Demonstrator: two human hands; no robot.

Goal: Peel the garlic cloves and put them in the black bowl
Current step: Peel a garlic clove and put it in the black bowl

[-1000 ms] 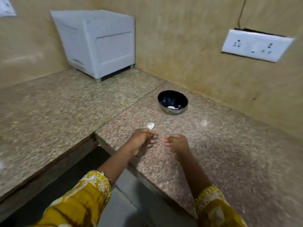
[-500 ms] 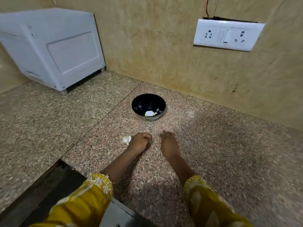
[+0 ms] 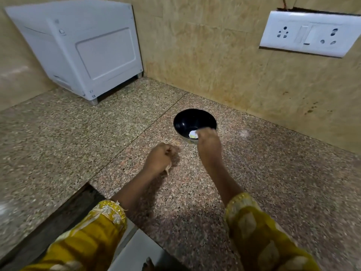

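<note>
At far left we see a white appliance (image 3: 84, 49) against the corner walls. By the stepped front edge of the counter (image 3: 283, 173), the left hand (image 3: 159, 158) is clenched on a scrap of garlic skin (image 3: 167, 169). The right hand (image 3: 208, 142) hovers at the near rim of the black bowl (image 3: 187, 119), too blurred for us to tell its grip. A peeled clove (image 3: 192, 134) lies inside. Granite stretches wide rightward to the wall.

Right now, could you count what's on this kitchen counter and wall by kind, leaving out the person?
Black bowl: 1
Garlic clove, lying in the bowl: 1 showing
Garlic skin, poking out of the left hand: 1
White appliance: 1
Wall socket plate: 1
Total: 5
</note>
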